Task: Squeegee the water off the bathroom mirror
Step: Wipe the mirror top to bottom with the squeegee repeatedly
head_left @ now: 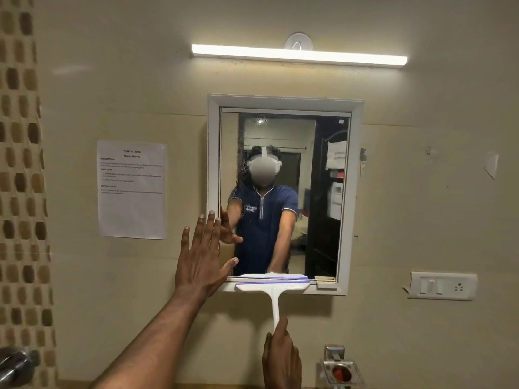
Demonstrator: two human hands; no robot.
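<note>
The white-framed mirror [352, 192] hangs on the beige wall in the head view. Water streaks show down the glass near its left edge. My right hand [282, 360] grips the lower end of the handle of a white squeegee [274, 293]. The squeegee's blade, with a blue stripe, lies level across the bottom edge of the glass and over the lower frame. My left hand [202, 262] is flat with fingers spread, pressed against the left side of the frame, its thumb on the glass.
A lit tube light [299, 55] is mounted above the mirror. A printed sheet [132, 189] is taped to the wall at the left. At the right is a switch and socket plate [442, 286]. A metal holder [339, 369] sticks out below, and a chrome fitting [15, 363] at the lower left.
</note>
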